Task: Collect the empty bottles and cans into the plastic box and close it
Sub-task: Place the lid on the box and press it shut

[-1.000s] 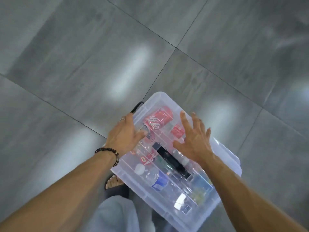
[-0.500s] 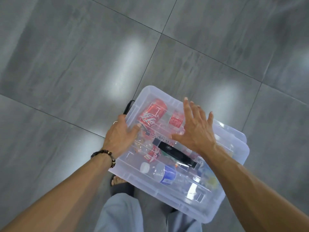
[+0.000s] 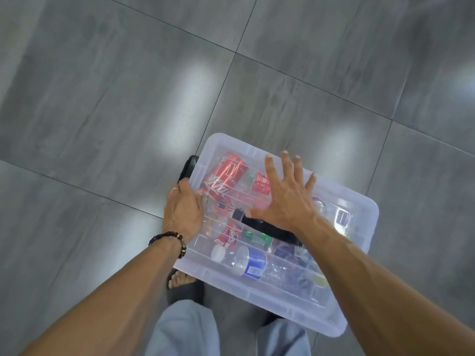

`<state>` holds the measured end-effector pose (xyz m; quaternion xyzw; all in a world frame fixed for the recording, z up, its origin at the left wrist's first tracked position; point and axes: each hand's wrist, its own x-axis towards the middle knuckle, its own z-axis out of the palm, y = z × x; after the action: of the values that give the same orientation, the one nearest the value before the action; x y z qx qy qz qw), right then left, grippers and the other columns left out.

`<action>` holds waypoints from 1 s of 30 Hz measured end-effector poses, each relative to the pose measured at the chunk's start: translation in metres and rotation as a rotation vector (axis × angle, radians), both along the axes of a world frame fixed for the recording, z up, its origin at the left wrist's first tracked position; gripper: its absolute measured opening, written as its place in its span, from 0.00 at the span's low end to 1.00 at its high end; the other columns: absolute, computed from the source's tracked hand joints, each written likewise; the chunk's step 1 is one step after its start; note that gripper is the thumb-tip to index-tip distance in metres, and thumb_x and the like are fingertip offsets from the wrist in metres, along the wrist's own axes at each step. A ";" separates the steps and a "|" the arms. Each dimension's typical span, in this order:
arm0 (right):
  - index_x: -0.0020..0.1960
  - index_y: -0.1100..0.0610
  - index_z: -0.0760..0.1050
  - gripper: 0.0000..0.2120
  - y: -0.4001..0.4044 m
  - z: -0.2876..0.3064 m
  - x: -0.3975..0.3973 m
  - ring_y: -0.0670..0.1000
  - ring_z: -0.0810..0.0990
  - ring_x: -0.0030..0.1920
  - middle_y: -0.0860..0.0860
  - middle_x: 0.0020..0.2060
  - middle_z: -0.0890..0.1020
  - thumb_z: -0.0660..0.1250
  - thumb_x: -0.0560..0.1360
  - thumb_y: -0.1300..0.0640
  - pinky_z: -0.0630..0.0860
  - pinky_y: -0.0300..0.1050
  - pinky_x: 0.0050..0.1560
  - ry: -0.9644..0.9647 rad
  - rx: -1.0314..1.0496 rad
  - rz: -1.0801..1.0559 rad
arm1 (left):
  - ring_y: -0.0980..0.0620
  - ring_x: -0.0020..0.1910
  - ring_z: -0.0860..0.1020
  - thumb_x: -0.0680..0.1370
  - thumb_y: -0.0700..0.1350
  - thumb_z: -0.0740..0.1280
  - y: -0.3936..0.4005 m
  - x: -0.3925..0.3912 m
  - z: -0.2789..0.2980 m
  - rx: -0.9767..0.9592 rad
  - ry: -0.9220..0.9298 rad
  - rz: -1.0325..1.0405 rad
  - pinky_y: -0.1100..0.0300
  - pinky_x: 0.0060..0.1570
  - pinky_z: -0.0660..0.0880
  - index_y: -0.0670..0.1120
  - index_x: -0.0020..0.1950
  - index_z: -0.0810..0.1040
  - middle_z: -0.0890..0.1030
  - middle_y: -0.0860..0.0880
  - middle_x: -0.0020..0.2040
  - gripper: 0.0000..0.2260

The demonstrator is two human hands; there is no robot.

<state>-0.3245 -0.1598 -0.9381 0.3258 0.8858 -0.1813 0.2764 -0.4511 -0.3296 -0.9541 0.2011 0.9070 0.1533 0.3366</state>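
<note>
The right hand (image 3: 288, 201) lies flat and open on the lid (image 3: 359, 227), fingers (image 3: 273, 173) spread and pointing away from the body, gripping nothing; its palm and thumb cover part of the black handle (image 3: 267, 228) set in the lid's middle. The left hand (image 3: 183, 211) curls over the lid's left edge, thumb on top, the other fingers bent down the side next to a black latch (image 3: 189, 168); whether they clasp the latch or only the rim cannot be told. A ring sits on one left finger and a dark bead bracelet (image 3: 171, 240) circles the wrist.

The lid sits on the clear plastic box (image 3: 257, 299), which stands on the floor (image 3: 102, 98) just in front of the person's feet. Through the lid show a red can (image 3: 223, 176) at the far left, a small red label beside it, a bottle with a red label (image 3: 228, 235), a green can (image 3: 257, 238), a clear bottle with a white cap and blue label (image 3: 246, 260) along the near side, and more clear bottles toward the right, blurred.

The floor is large grey tiles with thin dark joints and pale patches of reflected light. A sandalled foot (image 3: 182, 283) and light trouser legs (image 3: 185, 327) show below the box.
</note>
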 end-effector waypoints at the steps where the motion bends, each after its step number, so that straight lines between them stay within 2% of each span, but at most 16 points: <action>1: 0.77 0.47 0.34 0.63 -0.007 -0.001 0.000 0.65 0.34 0.75 0.55 0.77 0.34 0.66 0.59 0.23 0.38 0.74 0.67 -0.025 0.024 0.052 | 0.44 0.51 0.68 0.82 0.47 0.54 -0.001 0.001 -0.001 -0.008 0.008 -0.008 0.54 0.45 0.66 0.38 0.65 0.63 0.69 0.42 0.51 0.16; 3: 0.76 0.48 0.32 0.66 -0.024 -0.003 -0.003 0.69 0.29 0.73 0.57 0.74 0.29 0.64 0.55 0.20 0.38 0.77 0.64 -0.054 0.070 0.155 | 0.41 0.56 0.67 0.81 0.48 0.55 -0.004 0.000 -0.004 -0.026 0.017 -0.011 0.49 0.52 0.69 0.38 0.65 0.64 0.69 0.38 0.57 0.17; 5: 0.76 0.47 0.30 0.65 -0.033 -0.005 -0.007 0.70 0.28 0.72 0.57 0.73 0.26 0.64 0.56 0.21 0.39 0.78 0.64 -0.071 0.082 0.165 | 0.38 0.63 0.64 0.80 0.50 0.58 -0.009 -0.006 -0.011 -0.034 0.032 -0.009 0.44 0.62 0.66 0.40 0.68 0.63 0.66 0.36 0.64 0.20; 7: 0.76 0.47 0.29 0.64 -0.035 -0.006 -0.010 0.70 0.27 0.71 0.58 0.73 0.26 0.64 0.57 0.22 0.40 0.78 0.65 -0.086 0.082 0.148 | 0.38 0.71 0.59 0.79 0.55 0.60 -0.014 -0.015 -0.014 -0.014 0.001 -0.003 0.41 0.67 0.63 0.43 0.71 0.57 0.63 0.36 0.70 0.26; 9: 0.76 0.48 0.29 0.64 -0.035 -0.008 -0.011 0.70 0.27 0.71 0.58 0.73 0.25 0.65 0.58 0.23 0.41 0.79 0.65 -0.091 0.082 0.138 | 0.39 0.71 0.62 0.76 0.60 0.63 -0.017 -0.025 -0.010 0.006 -0.136 0.077 0.42 0.67 0.64 0.44 0.74 0.50 0.61 0.38 0.72 0.36; 11: 0.76 0.47 0.29 0.65 -0.036 -0.011 -0.013 0.69 0.26 0.71 0.58 0.72 0.25 0.67 0.58 0.24 0.42 0.79 0.66 -0.095 0.075 0.126 | 0.41 0.72 0.63 0.72 0.64 0.67 -0.020 -0.035 -0.006 -0.027 -0.349 0.199 0.46 0.68 0.64 0.45 0.76 0.42 0.59 0.40 0.75 0.46; 13: 0.75 0.47 0.28 0.65 -0.037 -0.014 -0.012 0.69 0.26 0.71 0.58 0.72 0.24 0.67 0.58 0.24 0.43 0.79 0.66 -0.097 0.067 0.126 | 0.42 0.72 0.64 0.67 0.65 0.71 -0.023 -0.044 -0.007 -0.075 -0.481 0.273 0.49 0.66 0.66 0.44 0.77 0.44 0.60 0.41 0.75 0.52; 14: 0.75 0.47 0.28 0.66 -0.037 -0.014 -0.012 0.69 0.26 0.71 0.58 0.72 0.25 0.68 0.57 0.24 0.44 0.79 0.67 -0.095 0.064 0.127 | 0.42 0.70 0.67 0.65 0.63 0.73 -0.023 -0.049 -0.007 -0.074 -0.501 0.273 0.50 0.62 0.70 0.43 0.76 0.51 0.65 0.42 0.73 0.50; 15: 0.75 0.47 0.28 0.66 -0.036 -0.015 -0.010 0.69 0.26 0.71 0.57 0.73 0.25 0.68 0.57 0.24 0.44 0.78 0.66 -0.093 0.063 0.128 | 0.43 0.65 0.72 0.65 0.61 0.75 -0.023 -0.052 -0.007 -0.048 -0.496 0.260 0.51 0.56 0.75 0.44 0.72 0.60 0.72 0.43 0.67 0.44; 16: 0.75 0.47 0.28 0.66 -0.036 -0.015 -0.010 0.69 0.26 0.71 0.57 0.73 0.25 0.68 0.57 0.24 0.44 0.78 0.66 -0.092 0.065 0.128 | 0.46 0.56 0.78 0.65 0.59 0.76 -0.023 -0.054 -0.008 -0.003 -0.471 0.229 0.55 0.45 0.78 0.45 0.64 0.69 0.78 0.47 0.57 0.34; 18: 0.75 0.46 0.27 0.66 -0.035 -0.014 -0.009 0.68 0.26 0.71 0.57 0.72 0.25 0.67 0.57 0.23 0.43 0.77 0.66 -0.095 0.067 0.128 | 0.53 0.38 0.78 0.66 0.57 0.76 -0.024 -0.052 -0.007 0.074 -0.354 0.125 0.64 0.30 0.73 0.46 0.50 0.75 0.77 0.51 0.39 0.22; 19: 0.74 0.46 0.26 0.67 -0.035 -0.014 -0.010 0.68 0.26 0.71 0.56 0.72 0.24 0.67 0.57 0.23 0.43 0.76 0.66 -0.096 0.069 0.126 | 0.55 0.33 0.75 0.67 0.58 0.75 -0.024 -0.048 -0.005 0.099 -0.276 0.076 0.66 0.28 0.69 0.45 0.46 0.76 0.75 0.52 0.37 0.19; 22: 0.73 0.46 0.24 0.67 -0.034 -0.015 -0.010 0.68 0.25 0.71 0.56 0.72 0.24 0.66 0.57 0.22 0.42 0.76 0.67 -0.114 0.079 0.123 | 0.57 0.31 0.72 0.72 0.59 0.70 -0.024 -0.033 -0.002 0.131 -0.129 0.048 0.66 0.27 0.65 0.44 0.46 0.74 0.74 0.52 0.35 0.18; 26: 0.72 0.46 0.22 0.66 -0.035 -0.018 -0.009 0.67 0.25 0.71 0.56 0.72 0.23 0.66 0.57 0.22 0.41 0.76 0.68 -0.107 0.085 0.123 | 0.57 0.27 0.67 0.77 0.56 0.64 -0.023 -0.019 -0.004 0.080 0.036 -0.019 0.66 0.25 0.58 0.43 0.44 0.69 0.70 0.52 0.30 0.16; 28: 0.72 0.46 0.22 0.66 -0.034 -0.019 -0.007 0.67 0.25 0.71 0.56 0.72 0.24 0.65 0.57 0.22 0.41 0.75 0.68 -0.098 0.088 0.119 | 0.53 0.29 0.70 0.78 0.55 0.62 -0.019 -0.016 -0.003 0.054 0.058 -0.012 0.65 0.28 0.63 0.42 0.48 0.69 0.74 0.49 0.34 0.15; 30: 0.73 0.45 0.23 0.66 -0.033 -0.018 -0.005 0.67 0.26 0.72 0.56 0.73 0.24 0.66 0.57 0.22 0.41 0.75 0.68 -0.083 0.090 0.120 | 0.48 0.38 0.75 0.79 0.51 0.62 -0.015 -0.010 0.000 0.020 0.079 -0.032 0.58 0.36 0.72 0.40 0.58 0.69 0.79 0.42 0.46 0.16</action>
<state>-0.3298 -0.1924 -0.9563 0.2914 0.8987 -0.1107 0.3085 -0.4609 -0.3448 -0.9536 0.2250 0.9146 0.1491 0.3011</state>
